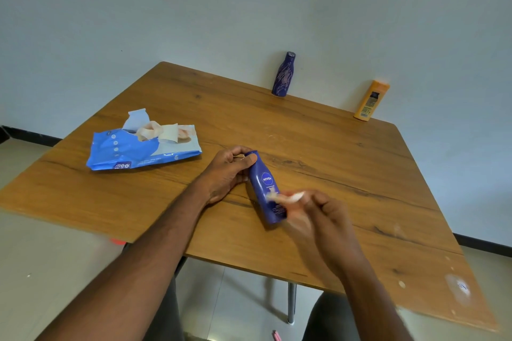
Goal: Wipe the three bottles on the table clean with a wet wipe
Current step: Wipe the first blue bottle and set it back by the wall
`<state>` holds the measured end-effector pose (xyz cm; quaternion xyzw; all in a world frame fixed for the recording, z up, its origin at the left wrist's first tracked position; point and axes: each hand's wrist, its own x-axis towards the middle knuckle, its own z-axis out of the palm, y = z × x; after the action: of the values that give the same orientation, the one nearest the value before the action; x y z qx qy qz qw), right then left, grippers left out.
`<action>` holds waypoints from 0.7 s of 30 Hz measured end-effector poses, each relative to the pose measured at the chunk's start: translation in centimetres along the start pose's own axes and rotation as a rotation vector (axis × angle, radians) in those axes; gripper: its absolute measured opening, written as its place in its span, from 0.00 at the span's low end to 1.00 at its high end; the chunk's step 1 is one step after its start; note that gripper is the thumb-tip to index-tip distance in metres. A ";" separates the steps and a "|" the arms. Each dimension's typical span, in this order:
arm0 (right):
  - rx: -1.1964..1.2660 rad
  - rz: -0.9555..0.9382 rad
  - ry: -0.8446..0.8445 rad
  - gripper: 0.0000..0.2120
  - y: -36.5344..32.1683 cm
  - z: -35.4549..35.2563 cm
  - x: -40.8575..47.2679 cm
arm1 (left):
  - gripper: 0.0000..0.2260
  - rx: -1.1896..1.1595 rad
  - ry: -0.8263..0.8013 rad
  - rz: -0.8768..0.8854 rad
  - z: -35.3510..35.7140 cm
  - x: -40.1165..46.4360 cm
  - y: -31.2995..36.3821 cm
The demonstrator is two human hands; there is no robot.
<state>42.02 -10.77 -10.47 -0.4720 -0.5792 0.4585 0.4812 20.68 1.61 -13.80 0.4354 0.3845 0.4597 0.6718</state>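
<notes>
Bottles are the job, and the blue Nivea bottle [266, 188] is the one in hand, near the middle of the wooden table [346, 163], tilted with its cap end away from the person and its base toward them. The left hand [227, 171] curls around the cap end, thumb on top, likely to steady it so that it does not roll or slide under rubbing. The right hand [318, 213], blurred, pinches a white wet wipe [291, 197] against the lower label side, where the cleaning seems to be going on. Two others stand upright at the far edge by the wall, well apart: a dark purple patterned bottle [283, 74] and, to its right, an orange bottle [371, 100]. To the left lies the blue wipes pack [138, 150], its flap open with a sheet poking out, handy for a fresh wipe.
</notes>
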 end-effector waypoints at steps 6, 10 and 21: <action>-0.379 -0.211 0.419 0.12 0.2 1.9 4.4 | 0.06 0.104 -0.019 0.038 0.3 -0.1 0.0; -0.653 -0.221 0.060 0.16 1.7 4.1 5.1 | 0.05 0.153 -0.006 0.073 0.4 -0.1 0.0; -0.809 -0.416 -0.309 0.17 1.1 2.5 2.3 | 0.06 0.242 0.064 0.013 0.4 0.4 -0.2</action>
<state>39.48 -8.58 -11.52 -0.4217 -0.8581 0.1549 0.2488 21.23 1.91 -13.86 0.5011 0.4555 0.4278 0.5987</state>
